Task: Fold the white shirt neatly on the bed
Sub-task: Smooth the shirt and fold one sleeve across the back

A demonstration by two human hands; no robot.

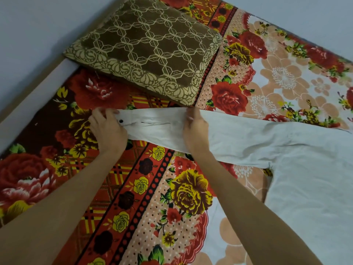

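The white shirt (298, 169) lies flat on the floral bed sheet (149, 197), its body at the right and one long sleeve stretched out to the left. The sleeve's cuff with a dark button (121, 121) is at the left end. My left hand (107, 129) grips the cuff end, fingers curled over its edge. My right hand (194, 129) rests on the sleeve further along, fingers bent around the sleeve's far edge. The shirt's right part runs out of view.
A brown patterned pillow (149, 48) lies just beyond the sleeve, its corner close to my right hand. The bed's pale edge board (38, 88) and the wall run along the left. Floral sheet extends toward me and to the right.
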